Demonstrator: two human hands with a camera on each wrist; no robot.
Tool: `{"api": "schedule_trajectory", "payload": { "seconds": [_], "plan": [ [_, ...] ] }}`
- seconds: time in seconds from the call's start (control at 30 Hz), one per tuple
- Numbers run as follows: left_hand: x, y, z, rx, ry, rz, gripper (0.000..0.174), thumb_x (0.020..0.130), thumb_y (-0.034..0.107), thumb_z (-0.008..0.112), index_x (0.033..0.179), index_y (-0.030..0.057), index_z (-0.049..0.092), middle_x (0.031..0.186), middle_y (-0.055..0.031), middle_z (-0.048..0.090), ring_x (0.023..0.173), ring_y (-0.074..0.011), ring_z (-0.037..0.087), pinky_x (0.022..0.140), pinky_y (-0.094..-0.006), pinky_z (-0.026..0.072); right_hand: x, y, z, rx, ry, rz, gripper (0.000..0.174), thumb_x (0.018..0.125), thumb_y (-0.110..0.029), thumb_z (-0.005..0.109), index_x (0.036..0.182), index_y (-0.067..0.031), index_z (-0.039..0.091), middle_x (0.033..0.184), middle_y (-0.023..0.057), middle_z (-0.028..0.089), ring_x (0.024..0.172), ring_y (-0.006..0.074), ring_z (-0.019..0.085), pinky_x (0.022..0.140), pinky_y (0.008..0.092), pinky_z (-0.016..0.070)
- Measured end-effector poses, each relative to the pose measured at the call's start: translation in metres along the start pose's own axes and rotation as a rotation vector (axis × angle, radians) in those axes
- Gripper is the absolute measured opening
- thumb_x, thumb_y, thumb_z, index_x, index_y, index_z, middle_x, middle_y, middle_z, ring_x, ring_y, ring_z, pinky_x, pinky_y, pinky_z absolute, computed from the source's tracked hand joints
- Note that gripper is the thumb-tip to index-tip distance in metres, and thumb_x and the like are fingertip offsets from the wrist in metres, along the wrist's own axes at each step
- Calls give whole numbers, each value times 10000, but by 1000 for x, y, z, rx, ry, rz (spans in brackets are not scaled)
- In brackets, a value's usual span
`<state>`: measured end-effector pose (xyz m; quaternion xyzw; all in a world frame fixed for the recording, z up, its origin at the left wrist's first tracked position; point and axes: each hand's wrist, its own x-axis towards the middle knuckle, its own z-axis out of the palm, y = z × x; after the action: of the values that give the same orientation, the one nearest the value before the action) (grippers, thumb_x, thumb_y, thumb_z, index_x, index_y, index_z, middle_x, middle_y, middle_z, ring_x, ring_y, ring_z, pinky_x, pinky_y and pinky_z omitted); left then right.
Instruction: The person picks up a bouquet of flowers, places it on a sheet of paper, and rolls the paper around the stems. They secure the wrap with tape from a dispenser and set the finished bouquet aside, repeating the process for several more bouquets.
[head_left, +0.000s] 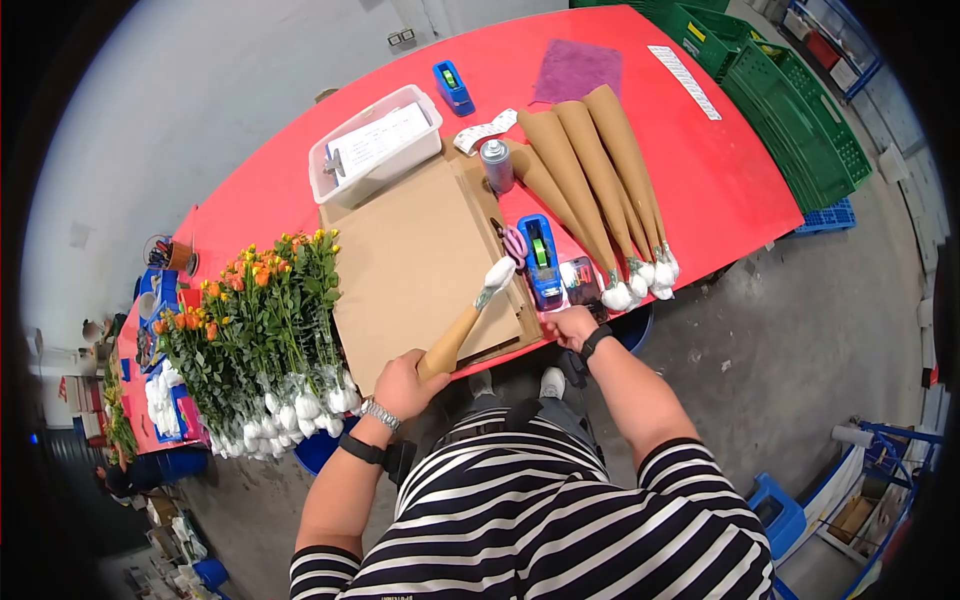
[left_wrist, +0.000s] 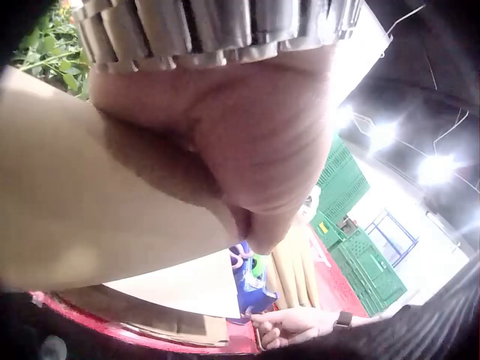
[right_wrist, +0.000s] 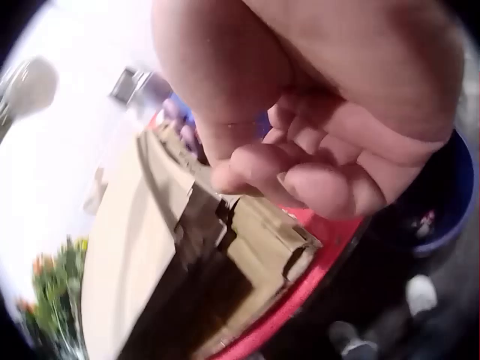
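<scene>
My left hand (head_left: 405,385) grips a brown paper cone (head_left: 450,340) whose white-wrapped end (head_left: 499,274) points up and away from me. The left wrist view shows the cone's paper (left_wrist: 90,202) large beside the left hand (left_wrist: 225,135). At the table's near edge, my right hand (head_left: 573,328) is by the near end of a blue tape dispenser (head_left: 541,262). In the right wrist view the fingers of the right hand (right_wrist: 315,142) are curled, thumb close to forefinger; whether clear tape lies between them I cannot tell.
Brown paper sheets (head_left: 415,250) lie in front of me, with pink scissors (head_left: 514,243) and a spray can (head_left: 497,166) beside them. Bunches of orange flowers (head_left: 262,330) are on the left, several finished cones (head_left: 590,170) on the right. A white bin (head_left: 375,145) stands behind.
</scene>
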<state>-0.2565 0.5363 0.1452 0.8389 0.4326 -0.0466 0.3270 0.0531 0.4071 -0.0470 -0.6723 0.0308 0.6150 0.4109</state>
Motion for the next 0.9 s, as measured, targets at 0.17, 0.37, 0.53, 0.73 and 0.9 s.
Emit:
{"api": "schedule_trajectory", "payload": {
  "seconds": [0.17,0.37,0.53,0.73,0.9],
  "plan": [
    [22,24,-12,-173,-34,40,435,806,340,782,971,-55,703,759,-206,700,702,-317,700,676,-393,552,-87,-21,48,-123,-141,-702,212,941,-200,729,925,7,687,716,15,651,643,71,594,570,240,462],
    [26,65,-17,-312,-85,73,395,819,305,789,934,-63,701,711,-117,698,631,-175,661,620,-336,536,-173,-48,91,-106,-298,-865,159,954,-143,727,905,-9,655,723,-40,615,621,18,515,556,205,430],
    [20,77,-19,-870,-465,36,421,1007,386,589,1124,-16,636,775,-137,698,655,-234,692,671,-338,578,-172,-41,84,-193,-138,-1097,313,918,-279,776,860,-13,620,678,49,649,531,106,569,499,266,444],
    [28,80,-13,-1161,-935,-83,756,1043,655,177,1197,47,600,794,-191,679,649,-298,686,621,-385,571,-168,-58,53,-498,-95,-1726,250,895,-251,745,968,-35,643,731,87,632,642,264,641,570,363,500],
    [27,102,-1,-1006,-809,-121,670,1020,665,349,1202,90,639,795,-177,684,709,-293,699,662,-389,576,-183,-34,12,-813,98,-1671,130,871,-188,722,941,-85,685,790,83,651,734,311,653,634,420,505]
  ]
}}
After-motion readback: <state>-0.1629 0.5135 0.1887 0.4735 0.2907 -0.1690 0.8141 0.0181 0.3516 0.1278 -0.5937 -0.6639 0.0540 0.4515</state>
